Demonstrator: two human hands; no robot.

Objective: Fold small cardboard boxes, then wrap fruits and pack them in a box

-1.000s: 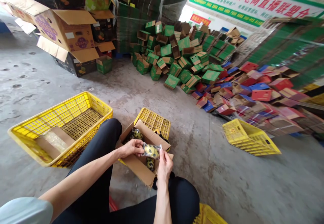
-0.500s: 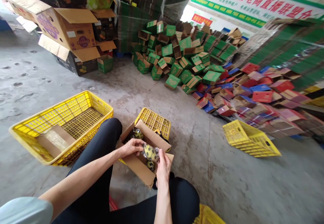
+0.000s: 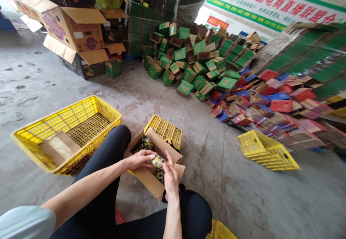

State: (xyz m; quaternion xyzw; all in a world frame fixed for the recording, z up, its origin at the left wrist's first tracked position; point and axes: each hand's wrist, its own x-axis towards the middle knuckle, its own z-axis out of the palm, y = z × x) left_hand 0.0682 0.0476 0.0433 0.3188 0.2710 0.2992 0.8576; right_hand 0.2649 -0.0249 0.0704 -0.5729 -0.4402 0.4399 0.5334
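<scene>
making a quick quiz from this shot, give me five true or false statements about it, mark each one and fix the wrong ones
1. The left hand holds a small spotted packet. True.
2. The right hand is down inside the big basket. False: the right hand is up at the packet, above the open box.
3. The open box has nothing in it. False: yellow and black balls show inside the open box.
4. Many green boxes lie in a heap on the floor. True.
5. The big basket beside the left leg is blue. False: the big basket is yellow.
</scene>
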